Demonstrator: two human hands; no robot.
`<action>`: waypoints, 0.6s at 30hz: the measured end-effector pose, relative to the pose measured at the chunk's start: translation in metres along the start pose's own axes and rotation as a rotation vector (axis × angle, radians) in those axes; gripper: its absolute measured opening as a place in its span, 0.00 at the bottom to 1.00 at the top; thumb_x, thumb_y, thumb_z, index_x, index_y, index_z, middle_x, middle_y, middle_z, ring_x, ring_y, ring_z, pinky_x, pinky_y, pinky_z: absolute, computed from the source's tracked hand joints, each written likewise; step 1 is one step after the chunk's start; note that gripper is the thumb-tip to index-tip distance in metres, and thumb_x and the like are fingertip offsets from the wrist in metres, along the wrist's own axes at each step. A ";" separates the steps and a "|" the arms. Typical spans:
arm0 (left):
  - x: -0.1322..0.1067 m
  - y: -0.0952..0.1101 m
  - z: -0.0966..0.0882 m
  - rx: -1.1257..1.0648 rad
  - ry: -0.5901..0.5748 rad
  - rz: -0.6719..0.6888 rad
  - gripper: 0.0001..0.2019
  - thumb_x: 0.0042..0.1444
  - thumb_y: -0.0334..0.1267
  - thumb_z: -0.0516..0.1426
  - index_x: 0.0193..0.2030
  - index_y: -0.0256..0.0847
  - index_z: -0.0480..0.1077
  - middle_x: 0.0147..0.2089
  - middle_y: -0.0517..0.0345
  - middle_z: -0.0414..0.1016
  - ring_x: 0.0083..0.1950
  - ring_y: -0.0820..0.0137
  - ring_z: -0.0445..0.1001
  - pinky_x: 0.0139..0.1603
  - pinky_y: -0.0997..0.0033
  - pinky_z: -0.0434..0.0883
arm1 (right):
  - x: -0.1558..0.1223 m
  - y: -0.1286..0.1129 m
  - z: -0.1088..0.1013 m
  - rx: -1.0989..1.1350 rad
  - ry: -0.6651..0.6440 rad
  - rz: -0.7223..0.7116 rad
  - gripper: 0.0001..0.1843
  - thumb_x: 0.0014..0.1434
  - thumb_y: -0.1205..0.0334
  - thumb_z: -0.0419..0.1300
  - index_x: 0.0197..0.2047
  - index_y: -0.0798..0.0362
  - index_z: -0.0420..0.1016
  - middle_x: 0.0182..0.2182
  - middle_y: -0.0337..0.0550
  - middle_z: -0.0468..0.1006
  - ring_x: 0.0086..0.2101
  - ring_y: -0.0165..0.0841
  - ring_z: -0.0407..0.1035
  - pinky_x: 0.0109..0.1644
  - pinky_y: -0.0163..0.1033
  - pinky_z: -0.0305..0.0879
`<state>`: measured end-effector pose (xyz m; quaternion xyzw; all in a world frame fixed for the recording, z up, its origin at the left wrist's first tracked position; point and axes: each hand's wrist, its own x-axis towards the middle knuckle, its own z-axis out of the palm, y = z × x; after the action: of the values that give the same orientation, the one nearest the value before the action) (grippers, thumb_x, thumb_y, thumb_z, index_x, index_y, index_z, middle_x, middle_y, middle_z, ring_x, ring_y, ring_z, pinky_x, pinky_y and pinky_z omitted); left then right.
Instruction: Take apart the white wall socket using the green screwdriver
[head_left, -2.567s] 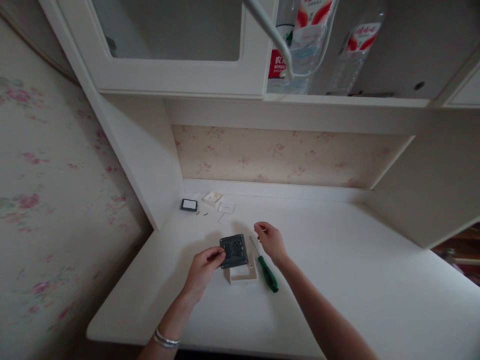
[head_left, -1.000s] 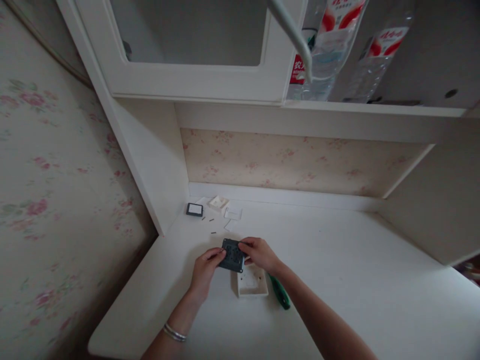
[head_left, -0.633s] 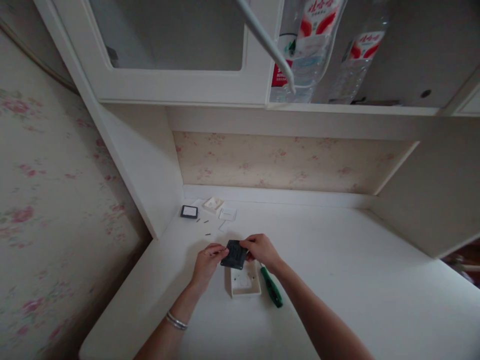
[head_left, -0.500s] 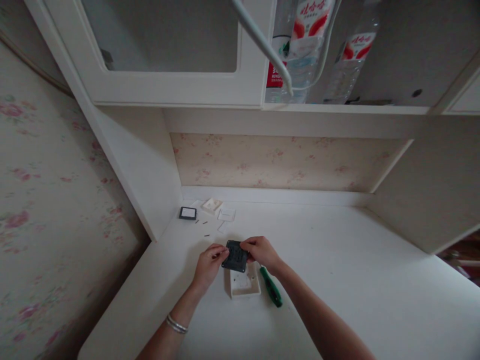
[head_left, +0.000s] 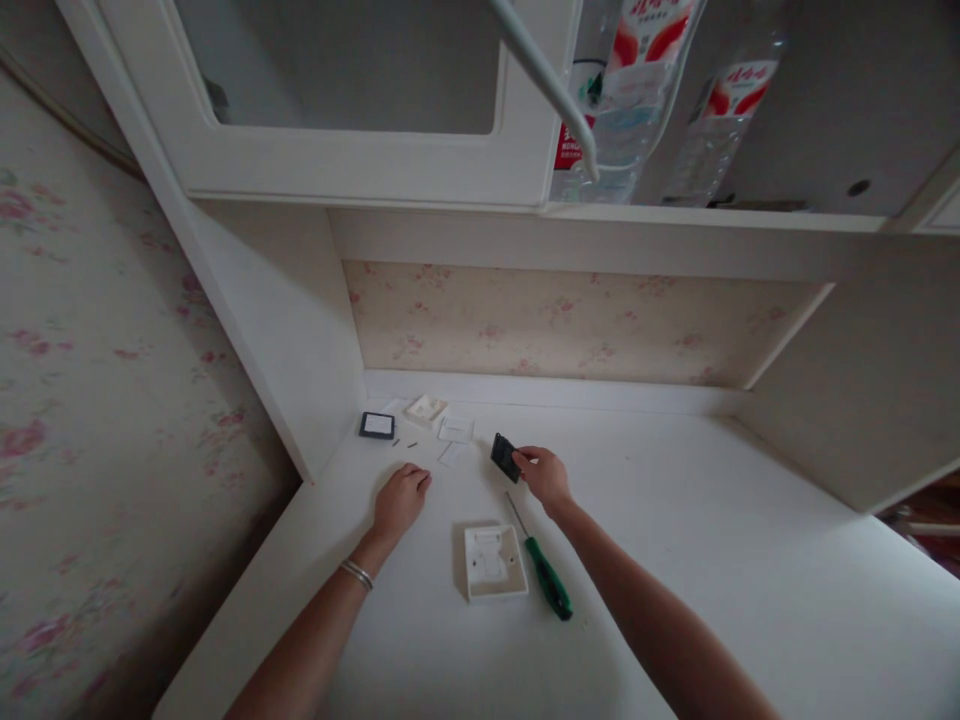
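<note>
My right hand [head_left: 545, 478] pinches a small black square wall plate [head_left: 505, 457] by its right edge, tilted and held up off the table. My left hand [head_left: 402, 498] is down at the tabletop with its fingers curled together; what is in them, if anything, is hidden. Two small dark screws [head_left: 412, 444] lie just beyond it. A white square back box [head_left: 496, 562] sits on the table between my forearms, its open side up. To its right lies a green-handled screwdriver [head_left: 550, 580], its shaft pointing away towards the plate.
At the back left lie a black plate with a pale centre [head_left: 377, 425], a second white box [head_left: 426, 409] and thin clear sheets [head_left: 456, 429]. Overhead are a cabinet door [head_left: 360, 168], a shelf with water bottles [head_left: 729, 120] and a hanging grey cable [head_left: 547, 85].
The black plate has left my left hand and moved away and right in my right hand, uncovering the back box. My left hand has moved forward, over where a third screw lay.
</note>
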<state>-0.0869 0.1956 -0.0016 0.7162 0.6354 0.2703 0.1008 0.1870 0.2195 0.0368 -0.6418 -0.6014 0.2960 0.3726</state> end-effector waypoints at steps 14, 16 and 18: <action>0.001 0.003 0.002 0.263 0.165 0.078 0.10 0.60 0.38 0.52 0.44 0.44 0.73 0.47 0.53 0.71 0.49 0.64 0.69 0.49 0.65 0.65 | 0.034 -0.007 0.044 -0.742 -0.270 -0.493 0.15 0.64 0.60 0.48 0.38 0.48 0.77 0.43 0.44 0.73 0.44 0.37 0.65 0.46 0.38 0.61; 0.003 0.003 0.003 0.273 0.185 0.078 0.10 0.60 0.38 0.52 0.44 0.43 0.73 0.47 0.52 0.72 0.50 0.62 0.69 0.50 0.63 0.64 | 0.043 -0.010 0.050 -0.786 -0.291 -0.507 0.16 0.64 0.60 0.47 0.40 0.49 0.77 0.43 0.45 0.73 0.45 0.38 0.65 0.45 0.38 0.62; 0.005 0.001 0.006 0.265 0.181 0.097 0.11 0.61 0.37 0.51 0.42 0.42 0.74 0.46 0.52 0.73 0.49 0.63 0.69 0.52 0.62 0.64 | 0.053 -0.014 0.057 -0.816 -0.307 -0.508 0.17 0.65 0.61 0.46 0.41 0.50 0.76 0.44 0.47 0.72 0.45 0.39 0.65 0.44 0.39 0.63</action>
<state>-0.0832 0.2016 -0.0045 0.7259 0.6367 0.2519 -0.0652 0.1378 0.2785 0.0212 -0.5177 -0.8531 0.0277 0.0588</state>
